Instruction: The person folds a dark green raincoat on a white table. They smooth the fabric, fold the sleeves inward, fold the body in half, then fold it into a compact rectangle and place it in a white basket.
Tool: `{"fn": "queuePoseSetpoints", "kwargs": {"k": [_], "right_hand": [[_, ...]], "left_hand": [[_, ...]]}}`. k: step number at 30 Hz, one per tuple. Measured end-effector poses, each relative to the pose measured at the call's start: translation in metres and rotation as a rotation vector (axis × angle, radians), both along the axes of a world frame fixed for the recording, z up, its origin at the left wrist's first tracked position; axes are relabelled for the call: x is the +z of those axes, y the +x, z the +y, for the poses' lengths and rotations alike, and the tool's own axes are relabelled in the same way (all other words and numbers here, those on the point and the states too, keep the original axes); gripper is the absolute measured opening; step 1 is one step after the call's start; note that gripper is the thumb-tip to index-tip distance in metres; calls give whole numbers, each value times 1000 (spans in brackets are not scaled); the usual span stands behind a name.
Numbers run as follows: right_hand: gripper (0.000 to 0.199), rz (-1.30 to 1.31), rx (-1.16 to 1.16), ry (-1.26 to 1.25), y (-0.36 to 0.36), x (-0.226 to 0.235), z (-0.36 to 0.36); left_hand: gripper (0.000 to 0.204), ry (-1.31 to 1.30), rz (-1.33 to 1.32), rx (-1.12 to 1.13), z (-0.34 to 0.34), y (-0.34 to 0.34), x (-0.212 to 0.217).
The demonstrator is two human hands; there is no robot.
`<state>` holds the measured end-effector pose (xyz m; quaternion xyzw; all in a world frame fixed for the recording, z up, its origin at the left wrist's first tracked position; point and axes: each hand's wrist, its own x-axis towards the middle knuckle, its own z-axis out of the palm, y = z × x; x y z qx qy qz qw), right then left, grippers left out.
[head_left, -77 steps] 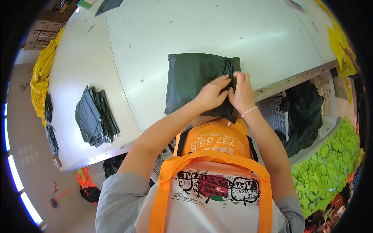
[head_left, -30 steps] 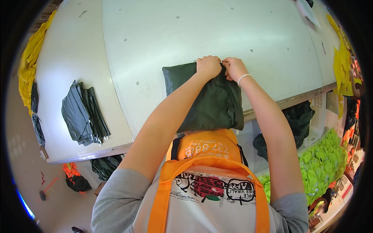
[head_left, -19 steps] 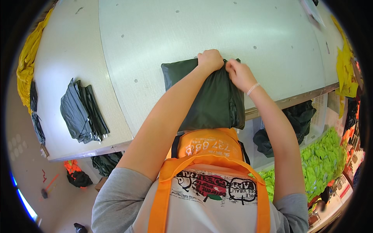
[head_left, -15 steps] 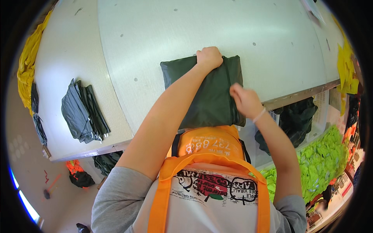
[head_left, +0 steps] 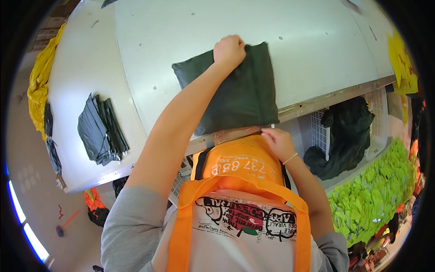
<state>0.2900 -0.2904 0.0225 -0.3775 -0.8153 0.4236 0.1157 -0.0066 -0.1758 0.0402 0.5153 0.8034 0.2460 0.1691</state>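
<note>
A dark green folded garment (head_left: 247, 93) lies flat on the white table (head_left: 190, 41), its near edge at the table's front. My left hand (head_left: 229, 49) is closed in a fist on the garment's far edge, arm stretched over it. Down at the table's front edge, by the garment's near right corner, my right hand (head_left: 277, 141) pinches a small white piece; what it is I cannot make out. An orange apron pouch (head_left: 240, 163) hangs at my waist just below.
A stack of dark grey folded garments (head_left: 100, 130) lies at the table's left. Yellow cloth (head_left: 38, 81) drapes the far left edge. A white crate with dark green clothes (head_left: 344, 136) sits under the table at right, beside a heap of lime green items (head_left: 376, 190).
Both hands were together at the garment's far edge. My right hand has since let go and dropped to the table's front edge, while my left hand stays on the far edge.
</note>
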Motion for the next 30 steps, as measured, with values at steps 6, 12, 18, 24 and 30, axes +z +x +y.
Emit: {"fn": "queuePoseSetpoints", "kwargs": {"k": [6,12,18,24,30], "right_hand": [[57,623,-531,-1206,17,31,55],[57,43,-226,-538,-37,-38,71],[52,-101,214,-344,-98,-30,13],[76,-179,1003,-186,-161,12,-149],[76,-257,1241,184,-204,-58,-267]], "left_hand": [[24,33,-381,-137,-102,55,180],[74,-128,-137,536,-225,37,-11],[72,226,-223,1094,-362,114,-32],[69,331,-262,1689,-536,215,-57],[76,125,-244,1735,-638,243,-104]]}}
